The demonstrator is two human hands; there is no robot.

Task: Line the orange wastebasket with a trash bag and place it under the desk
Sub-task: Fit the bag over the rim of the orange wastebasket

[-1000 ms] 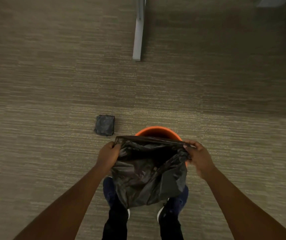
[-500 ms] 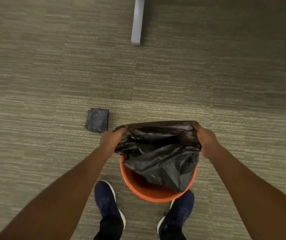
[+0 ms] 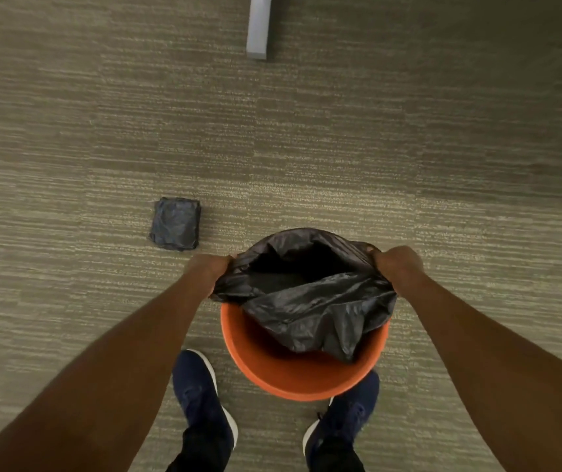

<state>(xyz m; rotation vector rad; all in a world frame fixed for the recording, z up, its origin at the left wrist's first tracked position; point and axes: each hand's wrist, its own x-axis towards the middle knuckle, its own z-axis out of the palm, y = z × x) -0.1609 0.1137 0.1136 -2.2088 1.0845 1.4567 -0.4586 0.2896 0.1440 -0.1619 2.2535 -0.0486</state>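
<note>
The orange wastebasket [image 3: 293, 376] stands on the carpet just in front of my feet. A black trash bag [image 3: 317, 301] hangs with its mouth spread wide over the basket's far rim, and its lower part drops into the basket. My left hand [image 3: 209, 269] grips the left edge of the bag's mouth. My right hand [image 3: 397, 267] grips the right edge. The near inner wall of the basket shows bare orange.
A folded pack of black trash bags [image 3: 175, 223] lies on the carpet to the left of the basket. A grey desk foot [image 3: 258, 27] rests on the floor at the top. My two blue shoes [image 3: 201, 393] flank the basket's near side.
The bag's mouth has been pulled wider and its body has dropped from in front of the basket down into it. The view has tilted down, so the desk foot sits higher.
</note>
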